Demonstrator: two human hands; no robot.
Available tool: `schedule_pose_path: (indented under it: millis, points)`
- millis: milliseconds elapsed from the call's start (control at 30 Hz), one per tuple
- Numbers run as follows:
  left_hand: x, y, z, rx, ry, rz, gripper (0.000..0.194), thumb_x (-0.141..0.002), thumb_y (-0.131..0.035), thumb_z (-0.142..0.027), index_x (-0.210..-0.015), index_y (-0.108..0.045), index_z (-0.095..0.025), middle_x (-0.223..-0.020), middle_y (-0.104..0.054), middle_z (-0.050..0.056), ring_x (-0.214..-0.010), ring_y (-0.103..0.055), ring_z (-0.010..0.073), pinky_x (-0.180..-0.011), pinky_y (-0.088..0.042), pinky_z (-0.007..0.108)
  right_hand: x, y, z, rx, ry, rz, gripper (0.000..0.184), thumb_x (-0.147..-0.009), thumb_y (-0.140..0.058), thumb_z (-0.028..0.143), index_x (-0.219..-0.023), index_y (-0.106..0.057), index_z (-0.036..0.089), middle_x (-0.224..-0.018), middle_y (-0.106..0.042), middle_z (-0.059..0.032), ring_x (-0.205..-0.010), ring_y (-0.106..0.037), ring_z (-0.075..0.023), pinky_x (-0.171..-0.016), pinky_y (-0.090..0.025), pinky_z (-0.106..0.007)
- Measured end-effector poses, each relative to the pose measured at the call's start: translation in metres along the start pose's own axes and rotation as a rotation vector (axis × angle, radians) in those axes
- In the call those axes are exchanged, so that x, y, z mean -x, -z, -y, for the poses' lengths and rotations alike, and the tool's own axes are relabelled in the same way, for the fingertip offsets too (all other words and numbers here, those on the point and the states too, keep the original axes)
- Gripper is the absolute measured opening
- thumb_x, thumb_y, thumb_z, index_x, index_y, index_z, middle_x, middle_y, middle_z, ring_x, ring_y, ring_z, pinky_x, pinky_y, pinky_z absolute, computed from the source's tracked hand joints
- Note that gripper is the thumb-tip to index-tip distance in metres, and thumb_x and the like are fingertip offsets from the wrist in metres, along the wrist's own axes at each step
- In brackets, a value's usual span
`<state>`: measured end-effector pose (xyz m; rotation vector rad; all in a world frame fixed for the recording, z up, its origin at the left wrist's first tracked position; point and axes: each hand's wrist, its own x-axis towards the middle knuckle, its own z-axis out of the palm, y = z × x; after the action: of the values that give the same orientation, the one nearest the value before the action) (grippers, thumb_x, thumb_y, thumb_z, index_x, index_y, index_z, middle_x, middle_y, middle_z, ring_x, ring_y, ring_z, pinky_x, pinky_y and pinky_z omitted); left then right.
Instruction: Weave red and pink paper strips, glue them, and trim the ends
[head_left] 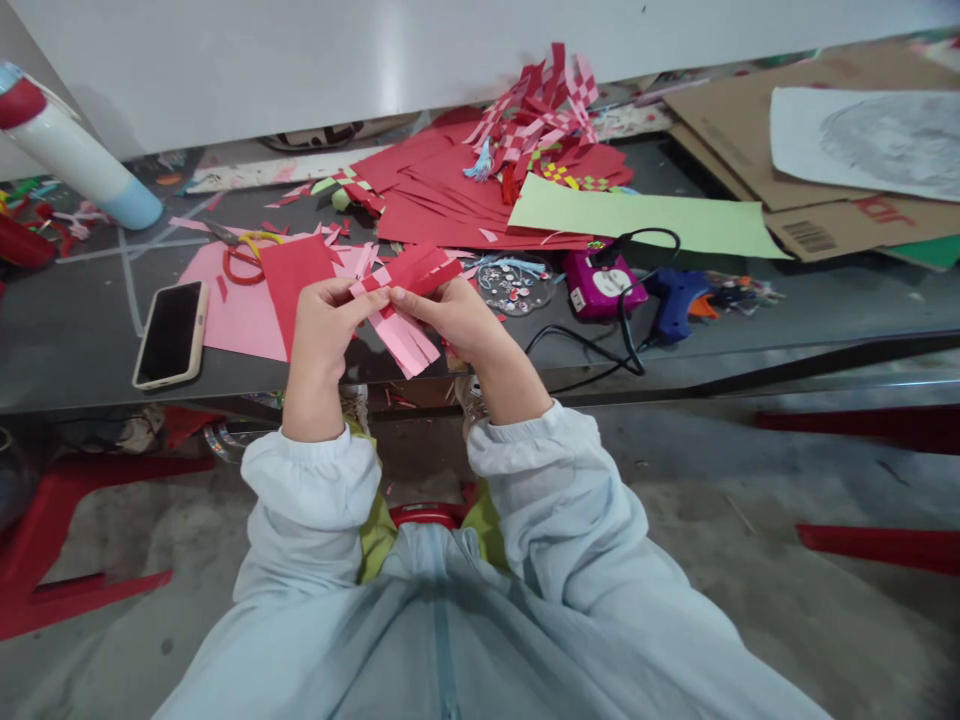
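Note:
Between my two hands is a piece of woven paper strips point(409, 338), pink and red strips crossing each other, held just above the table's front edge. My left hand point(324, 318) pinches its left side with thumb and fingers. On the right side, my right hand point(457, 315) grips it, the thumb lying on the weave near the left thumb. The fingers behind the paper are hidden. Red paper point(296, 290) and pink paper point(240, 305) lie left of my left hand, with orange-and-yellow scissors point(244, 255) on them.
A phone point(171, 335) and a bottle point(82, 150) are at left. Behind my hands lie red paper sheets point(442, 190) and woven strips point(540, 110). At right are light green paper point(645, 220), a purple box point(604, 285), a blue glue gun point(673, 305), a cable point(626, 335) and cardboard point(735, 140).

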<state>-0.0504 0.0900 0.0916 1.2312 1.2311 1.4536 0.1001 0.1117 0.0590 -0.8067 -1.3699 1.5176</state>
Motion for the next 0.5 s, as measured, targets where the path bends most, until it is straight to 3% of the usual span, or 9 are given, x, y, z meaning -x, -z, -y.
schedule_pose_path:
  millis: [233,367,500]
  points:
    - [0.002,-0.001,-0.002,-0.004,-0.016,-0.033,0.022,-0.057,-0.081,-0.019,-0.046,-0.062,-0.017,-0.05,-0.054,-0.004,-0.05,-0.046,0.005,-0.048,-0.037,0.019,0.002,0.002,0.006,0.018,0.02,0.04,0.039,-0.066,-0.081,0.044,-0.086,-0.063,0.016,-0.087,-0.068,-0.006,-0.082,-0.061,-0.0163,-0.073,-0.051,-0.028]
    - [0.0,0.0,0.001,0.025,-0.028,-0.039,0.021,-0.056,-0.081,-0.018,-0.046,-0.063,-0.017,-0.05,-0.054,-0.005,-0.049,-0.046,0.0049,-0.049,-0.037,0.019,0.003,0.002,0.009,-0.003,0.003,0.081,0.03,-0.063,-0.083,0.032,-0.075,-0.063,0.014,-0.072,-0.063,-0.0028,-0.07,-0.058,-0.0138,-0.064,-0.048,-0.027]
    - [-0.002,0.002,0.003,0.057,-0.035,-0.079,0.023,-0.054,-0.084,-0.019,-0.046,-0.062,-0.018,-0.05,-0.052,-0.006,-0.049,-0.047,0.0046,-0.049,-0.037,0.019,0.003,0.002,0.012,-0.021,-0.044,0.13,0.029,-0.059,-0.085,0.031,-0.069,-0.064,0.013,-0.065,-0.06,-0.0009,-0.061,-0.053,-0.0111,-0.056,-0.043,-0.025]
